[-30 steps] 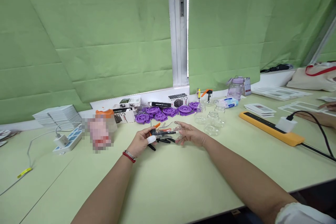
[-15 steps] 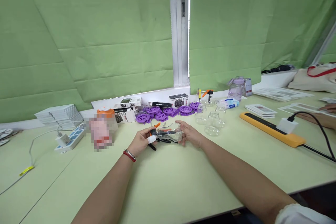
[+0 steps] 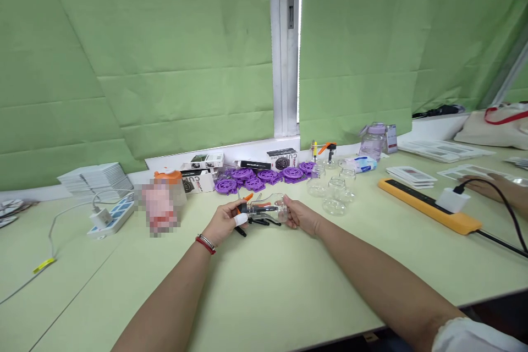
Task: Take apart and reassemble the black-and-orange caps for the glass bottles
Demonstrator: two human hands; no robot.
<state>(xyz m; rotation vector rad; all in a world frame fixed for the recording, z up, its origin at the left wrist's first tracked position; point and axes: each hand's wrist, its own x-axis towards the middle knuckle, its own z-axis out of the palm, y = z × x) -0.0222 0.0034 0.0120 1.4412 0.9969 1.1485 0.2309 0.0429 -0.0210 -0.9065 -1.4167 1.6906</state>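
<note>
My left hand [image 3: 225, 221] is closed around the black and orange end of a small clear glass bottle [image 3: 268, 208], a white cover on one fingertip and a red band at the wrist. My right hand [image 3: 300, 214] grips the bottle's other end, so the bottle lies sideways between both hands just above the pale green table [image 3: 264, 291]. Black pieces [image 3: 258, 221] lie on the table right under the bottle.
Several clear glass jars [image 3: 335, 190] stand right of my hands, purple round parts [image 3: 264, 177] and small boxes [image 3: 202, 162] behind. An orange power strip [image 3: 429, 204] with a plugged cable lies at right, where another person's hand [image 3: 490, 184] rests. A white socket block [image 3: 110, 217] lies at left.
My right hand has closed from loosely open fingers onto the bottle's end. The view has shifted slightly; the other person's hand at the far right moved a little.
</note>
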